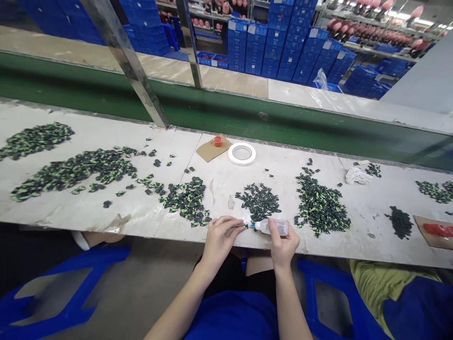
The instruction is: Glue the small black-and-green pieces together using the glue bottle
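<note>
My left hand (222, 232) pinches a small black-and-green piece (245, 226) between thumb and fingers, just above the table's front edge. In my right hand (285, 240) is a translucent squeeze bottle (278, 227), lying nearly level. Its thin blue tip (251, 225) points left and is at or very near the small piece; whether it touches I cannot tell. Behind the bottle lies a pile of small black oblong parts (260, 200). Piles of black-and-green pieces sit to the left (187, 198) and to the right (320, 203) of my hands.
A roll of white tape (242, 154) lies behind the black parts, beside cardboard (208, 152) bearing a red cap-like cup (218, 141). Larger piles (85, 167) spread leftward. A metal post (127, 61) rises at the back edge. Blue stools (63, 293) flank me; a seated person (399, 293) is at right.
</note>
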A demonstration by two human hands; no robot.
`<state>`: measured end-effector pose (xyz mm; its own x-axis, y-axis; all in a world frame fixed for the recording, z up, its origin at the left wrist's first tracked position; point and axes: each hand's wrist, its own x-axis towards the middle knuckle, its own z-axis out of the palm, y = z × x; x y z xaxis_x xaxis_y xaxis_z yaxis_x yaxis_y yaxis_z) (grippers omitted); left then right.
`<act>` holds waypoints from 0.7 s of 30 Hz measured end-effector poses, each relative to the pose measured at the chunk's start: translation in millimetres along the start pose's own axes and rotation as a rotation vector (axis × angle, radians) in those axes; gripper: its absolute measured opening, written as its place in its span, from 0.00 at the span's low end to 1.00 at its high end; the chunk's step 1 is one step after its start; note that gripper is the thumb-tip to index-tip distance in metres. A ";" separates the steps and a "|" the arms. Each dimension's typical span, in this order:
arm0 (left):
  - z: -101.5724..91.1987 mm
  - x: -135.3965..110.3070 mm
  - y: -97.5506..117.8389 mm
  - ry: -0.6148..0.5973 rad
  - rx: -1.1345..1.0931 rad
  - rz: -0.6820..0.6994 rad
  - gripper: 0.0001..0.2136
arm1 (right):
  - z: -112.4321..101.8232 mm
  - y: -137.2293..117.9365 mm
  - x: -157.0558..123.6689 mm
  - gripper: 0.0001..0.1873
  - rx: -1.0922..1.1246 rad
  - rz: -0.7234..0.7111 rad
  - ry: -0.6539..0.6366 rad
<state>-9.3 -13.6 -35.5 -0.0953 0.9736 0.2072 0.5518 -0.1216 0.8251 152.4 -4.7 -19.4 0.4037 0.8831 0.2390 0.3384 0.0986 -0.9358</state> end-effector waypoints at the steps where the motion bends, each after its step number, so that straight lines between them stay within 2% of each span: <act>1: 0.1 0.0 0.1 0.002 0.000 -0.003 0.04 | -0.1 -0.1 0.0 0.20 -0.004 -0.003 -0.001; 21: 0.2 0.0 -1.6 -0.003 0.003 -0.030 0.04 | 1.8 -2.2 1.4 0.21 -0.020 0.022 -0.010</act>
<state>-10.1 -13.4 -36.9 -0.1095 0.9773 0.1814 0.5514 -0.0921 0.8291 150.7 -2.9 -17.5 0.4023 0.8897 0.2158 0.3462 0.0704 -0.9355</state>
